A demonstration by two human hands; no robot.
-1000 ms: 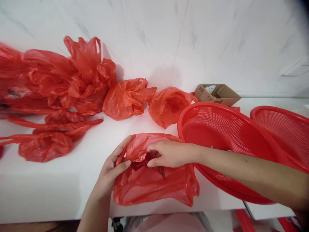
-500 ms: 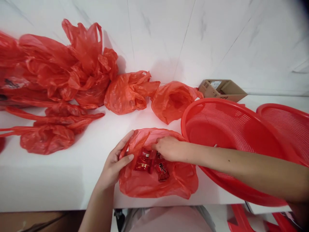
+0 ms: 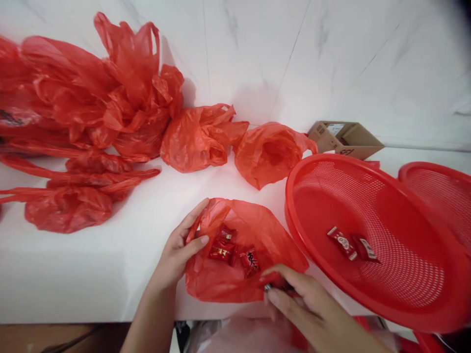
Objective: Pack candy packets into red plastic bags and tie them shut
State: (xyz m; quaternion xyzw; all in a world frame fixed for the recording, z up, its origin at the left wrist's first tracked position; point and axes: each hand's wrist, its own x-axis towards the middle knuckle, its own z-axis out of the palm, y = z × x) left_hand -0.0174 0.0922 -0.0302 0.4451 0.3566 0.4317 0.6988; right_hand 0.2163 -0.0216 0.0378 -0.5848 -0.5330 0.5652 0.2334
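Note:
A red plastic bag [image 3: 213, 282] lies open on the white table, with several small red wrapped snack packets [image 3: 222, 251] inside. My left hand [image 3: 183, 242] pinches the bag's left rim, thumb inside and fingers outside. Over the bag's front right edge is my right hand [image 3: 294, 299], slightly blurred, with its fingers closed on a small red packet [image 3: 278, 283]; part of that packet is hidden by the fingers. To the right, two red snack packets [image 3: 342, 242] lie in a tilted red plastic basket [image 3: 312, 196].
Several filled red bags [image 3: 136, 113] crowd the back left, and more red bags [image 3: 69, 208] lie in front of them. Two further bags [image 3: 270, 154] stand along the wall. A small cardboard box [image 3: 346, 139] and a second red basket [image 3: 441, 191] are at the back right.
My right hand has come out of the bag toward the front right and now holds a red packet. The basket's two packets are uncovered. My left hand stays on the rim.

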